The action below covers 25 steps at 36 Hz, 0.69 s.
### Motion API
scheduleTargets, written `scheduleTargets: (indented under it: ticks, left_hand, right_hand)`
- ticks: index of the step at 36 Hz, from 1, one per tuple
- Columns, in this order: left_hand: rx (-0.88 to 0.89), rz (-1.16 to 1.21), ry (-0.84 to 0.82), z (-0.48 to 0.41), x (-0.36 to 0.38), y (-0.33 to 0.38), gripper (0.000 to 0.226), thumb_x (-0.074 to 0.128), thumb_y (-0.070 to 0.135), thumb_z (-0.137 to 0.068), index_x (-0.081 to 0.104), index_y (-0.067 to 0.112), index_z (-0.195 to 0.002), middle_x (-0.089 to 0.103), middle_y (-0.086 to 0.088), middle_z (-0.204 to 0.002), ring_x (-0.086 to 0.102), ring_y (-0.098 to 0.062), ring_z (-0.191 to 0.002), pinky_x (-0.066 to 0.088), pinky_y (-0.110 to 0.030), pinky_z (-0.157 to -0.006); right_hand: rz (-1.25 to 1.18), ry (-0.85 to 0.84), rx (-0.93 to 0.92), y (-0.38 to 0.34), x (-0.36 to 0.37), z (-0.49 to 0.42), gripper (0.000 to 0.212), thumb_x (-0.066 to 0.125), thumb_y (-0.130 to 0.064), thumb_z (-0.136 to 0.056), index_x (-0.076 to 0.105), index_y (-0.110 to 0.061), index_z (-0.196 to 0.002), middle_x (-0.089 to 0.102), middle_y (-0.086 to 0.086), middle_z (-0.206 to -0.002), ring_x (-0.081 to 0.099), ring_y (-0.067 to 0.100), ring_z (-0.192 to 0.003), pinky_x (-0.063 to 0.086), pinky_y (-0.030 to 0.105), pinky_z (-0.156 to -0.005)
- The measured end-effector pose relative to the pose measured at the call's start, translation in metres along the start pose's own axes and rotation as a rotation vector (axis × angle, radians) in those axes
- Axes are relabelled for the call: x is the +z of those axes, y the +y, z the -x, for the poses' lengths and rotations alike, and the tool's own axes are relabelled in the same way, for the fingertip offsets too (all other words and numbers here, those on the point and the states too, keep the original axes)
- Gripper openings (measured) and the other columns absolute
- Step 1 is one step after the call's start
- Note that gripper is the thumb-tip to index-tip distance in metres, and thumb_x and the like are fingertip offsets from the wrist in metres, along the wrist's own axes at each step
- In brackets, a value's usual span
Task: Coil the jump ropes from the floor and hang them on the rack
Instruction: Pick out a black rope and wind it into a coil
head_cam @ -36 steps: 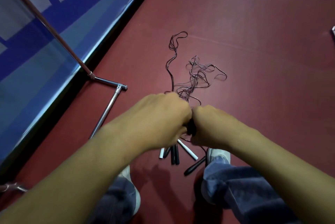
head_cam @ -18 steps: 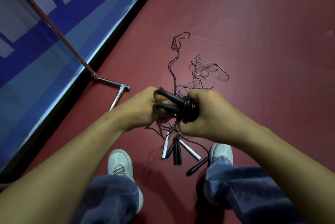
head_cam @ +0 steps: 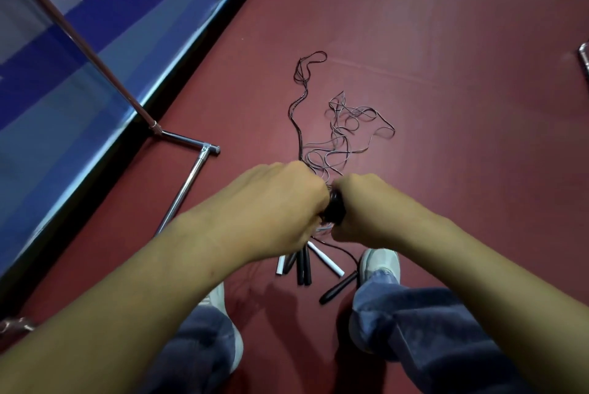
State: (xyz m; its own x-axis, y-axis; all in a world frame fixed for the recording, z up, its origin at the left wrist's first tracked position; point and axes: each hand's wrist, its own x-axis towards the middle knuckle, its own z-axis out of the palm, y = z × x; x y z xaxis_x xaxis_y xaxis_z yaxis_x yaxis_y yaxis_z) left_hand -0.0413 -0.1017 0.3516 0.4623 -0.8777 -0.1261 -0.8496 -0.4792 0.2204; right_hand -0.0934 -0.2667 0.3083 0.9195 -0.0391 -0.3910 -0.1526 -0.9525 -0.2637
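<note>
My left hand (head_cam: pixel 280 199) and my right hand (head_cam: pixel 363 205) meet over the floor, knuckles up, both curled round a coiled black jump rope (head_cam: pixel 334 210) that shows only as a dark bundle between them. Its handles are hidden by my left hand. Below my hands lie several loose handles, black (head_cam: pixel 302 266) and white (head_cam: pixel 326 261), and one black handle (head_cam: pixel 339 290) by my right shoe. A tangle of thin rope (head_cam: pixel 344 135) spreads on the red floor beyond my hands. The metal rack (head_cam: pixel 188 178) stands to the left.
The rack's slanted pole (head_cam: pixel 79 40) rises toward the upper left in front of a blue and white wall panel (head_cam: pixel 63 81). My two shoes and jeans legs (head_cam: pixel 414 330) stand at the bottom. A metal object (head_cam: pixel 585 59) shows at the right edge.
Half a second ago the coiled rope's black handles stuck out above my left hand; my left hand has now turned over them and hides them. Both hands sit slightly lower in view.
</note>
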Motion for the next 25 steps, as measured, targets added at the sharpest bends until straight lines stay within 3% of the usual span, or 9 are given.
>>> scheduleTargets:
  ticks: [3, 8, 12, 15, 16, 18, 19, 22, 25]
  left_hand:
    - [0.046, 0.199, 0.027, -0.002, -0.002, -0.018, 0.016, 0.064, 0.038, -0.080, 0.074, 0.026, -0.086, 0.066, 0.003, -0.071, 0.065, -0.023, -0.071, 0.054, -0.041, -0.064]
    - [-0.084, 0.590, 0.049, 0.000, -0.010, -0.036, 0.019, 0.094, 0.028, -0.062, 0.078, 0.020, -0.070, 0.069, 0.003, -0.060, 0.061, -0.008, -0.055, 0.048, -0.030, -0.053]
    - [-0.160, 0.910, -0.058, 0.004, -0.006, -0.047, 0.016, 0.093, 0.021, -0.063, 0.078, 0.018, -0.069, 0.070, -0.007, -0.064, 0.056, -0.013, -0.060, 0.043, -0.030, -0.060]
    - [-0.187, 1.098, -0.031, 0.007, -0.003, -0.048, 0.009, 0.085, 0.021, -0.075, 0.078, 0.020, -0.068, 0.063, -0.005, -0.061, 0.052, -0.011, -0.058, 0.040, -0.022, -0.055]
    - [-0.200, 1.139, -0.021, 0.007, 0.000, -0.046, 0.020, 0.078, 0.014, -0.082, 0.077, 0.023, -0.064, 0.060, -0.002, -0.058, 0.049, -0.012, -0.056, 0.039, -0.022, -0.053]
    - [-0.230, 1.166, -0.021, 0.007, 0.008, -0.040, 0.047, 0.061, 0.006, -0.095, 0.072, 0.030, -0.057, 0.053, 0.000, -0.053, 0.042, -0.019, -0.054, 0.035, -0.027, -0.052]
    - [-0.243, 1.157, -0.033, 0.007, 0.012, -0.036, 0.049, 0.056, 0.013, -0.101, 0.072, 0.033, -0.058, 0.051, -0.003, -0.054, 0.041, -0.021, -0.055, 0.034, -0.030, -0.055]
    - [-0.293, 1.028, -0.093, 0.005, 0.020, -0.022, 0.043, 0.047, 0.038, -0.105, 0.072, 0.028, -0.072, 0.054, -0.003, -0.055, 0.044, -0.015, -0.049, 0.037, -0.025, -0.055]
    - [-0.259, 0.733, -0.090, 0.004, 0.025, -0.006, 0.031, 0.049, 0.031, -0.105, 0.061, 0.018, -0.079, 0.054, 0.008, -0.059, 0.045, -0.002, -0.050, 0.036, -0.018, -0.053]
  right_hand:
    - [0.062, -0.091, -0.138, -0.003, -0.001, 0.007, 0.034, 0.075, -0.023, -0.072, 0.060, -0.020, -0.103, 0.062, 0.000, -0.087, 0.056, 0.027, -0.078, 0.045, 0.032, -0.057]
    - [-0.010, -0.105, -0.349, -0.010, -0.010, 0.021, 0.030, 0.075, -0.025, -0.074, 0.059, -0.025, -0.100, 0.060, -0.008, -0.083, 0.052, 0.015, -0.071, 0.045, 0.031, -0.060]
    - [-0.119, -0.052, -0.408, -0.016, -0.015, 0.030, 0.030, 0.075, -0.023, -0.070, 0.051, -0.030, -0.086, 0.054, -0.011, -0.065, 0.052, 0.002, -0.061, 0.040, 0.020, -0.051]
    - [-0.291, 0.021, -0.398, -0.017, -0.020, 0.030, 0.028, 0.076, -0.016, -0.066, 0.058, -0.022, -0.087, 0.056, -0.005, -0.063, 0.053, 0.010, -0.059, 0.048, 0.032, -0.053]
    - [-0.354, 0.055, -0.380, -0.017, -0.022, 0.030, 0.027, 0.076, -0.013, -0.066, 0.058, -0.019, -0.084, 0.055, -0.004, -0.062, 0.050, 0.012, -0.057, 0.048, 0.035, -0.054]
    - [-0.490, 0.140, -0.312, -0.014, -0.026, 0.025, 0.026, 0.077, -0.010, -0.066, 0.054, -0.015, -0.078, 0.050, -0.004, -0.061, 0.044, 0.012, -0.054, 0.045, 0.037, -0.052]
    - [-0.565, 0.185, -0.261, -0.011, -0.029, 0.022, 0.026, 0.077, -0.010, -0.066, 0.055, -0.014, -0.077, 0.050, -0.005, -0.062, 0.043, 0.011, -0.054, 0.044, 0.036, -0.051]
    - [-0.630, 0.315, -0.094, 0.002, -0.035, 0.011, 0.022, 0.077, -0.015, -0.067, 0.059, -0.012, -0.080, 0.051, -0.003, -0.063, 0.042, 0.012, -0.053, 0.039, 0.031, -0.050]
    - [-0.422, 0.342, 0.044, 0.015, -0.034, 0.003, 0.025, 0.076, -0.017, -0.071, 0.051, -0.018, -0.074, 0.051, -0.005, -0.066, 0.044, 0.013, -0.055, 0.033, 0.026, -0.047]
